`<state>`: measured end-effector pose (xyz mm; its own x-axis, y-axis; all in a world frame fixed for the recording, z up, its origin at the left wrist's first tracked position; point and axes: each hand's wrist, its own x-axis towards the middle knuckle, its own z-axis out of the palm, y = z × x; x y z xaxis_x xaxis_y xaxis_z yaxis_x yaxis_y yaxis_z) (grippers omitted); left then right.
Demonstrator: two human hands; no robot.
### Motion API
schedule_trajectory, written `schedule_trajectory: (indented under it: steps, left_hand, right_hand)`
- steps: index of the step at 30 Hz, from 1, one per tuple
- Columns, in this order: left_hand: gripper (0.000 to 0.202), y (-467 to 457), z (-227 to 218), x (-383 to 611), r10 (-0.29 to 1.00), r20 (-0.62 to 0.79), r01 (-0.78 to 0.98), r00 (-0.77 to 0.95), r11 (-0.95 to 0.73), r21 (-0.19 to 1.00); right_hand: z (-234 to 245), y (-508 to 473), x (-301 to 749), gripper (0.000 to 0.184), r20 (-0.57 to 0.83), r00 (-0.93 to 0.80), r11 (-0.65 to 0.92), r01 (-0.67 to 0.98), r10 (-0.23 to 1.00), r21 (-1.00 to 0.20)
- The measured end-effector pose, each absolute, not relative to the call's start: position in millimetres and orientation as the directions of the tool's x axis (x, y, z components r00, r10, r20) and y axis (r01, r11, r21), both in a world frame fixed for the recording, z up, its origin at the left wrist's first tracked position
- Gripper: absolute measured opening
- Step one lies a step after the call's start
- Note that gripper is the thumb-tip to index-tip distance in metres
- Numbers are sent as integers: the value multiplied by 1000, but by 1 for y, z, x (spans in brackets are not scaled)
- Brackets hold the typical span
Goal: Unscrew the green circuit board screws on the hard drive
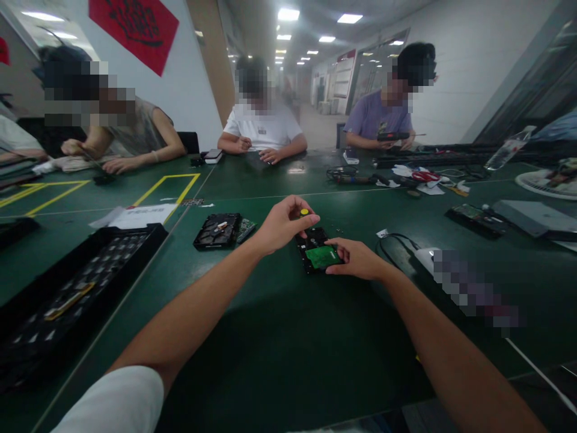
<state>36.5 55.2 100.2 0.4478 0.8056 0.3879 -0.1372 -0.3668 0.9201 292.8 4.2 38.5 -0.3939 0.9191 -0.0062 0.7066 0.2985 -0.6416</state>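
A black hard drive [319,235] with a green circuit board [322,257] facing up lies on the green table in front of me. My left hand [283,224] is closed around a small screwdriver with a yellow cap [304,212], held upright over the drive's far end. Its tip is hidden by my fingers. From the right, my right hand [358,258] grips the drive's side, fingers and thumb at the board's edge. To the left lie a second black drive [217,231] and a loose green circuit board [246,229]. Tiny parts [339,231] lie just beyond the held drive.
A long black tray [155,234] stands at left, a white paper [144,215] behind it. A power strip [426,261] with a cable is at right, near a grey box [532,219] and a black device [476,220]. Several people sit across the table.
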Motion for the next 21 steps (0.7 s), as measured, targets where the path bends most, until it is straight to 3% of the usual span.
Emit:
schedule_trajectory:
  steps: [21]
  left_hand:
    - [35, 59, 103, 31, 795, 318, -171, 516, -269, 948]
  right_hand:
    - [44, 3, 292, 80, -40, -388, 278, 724, 921, -631]
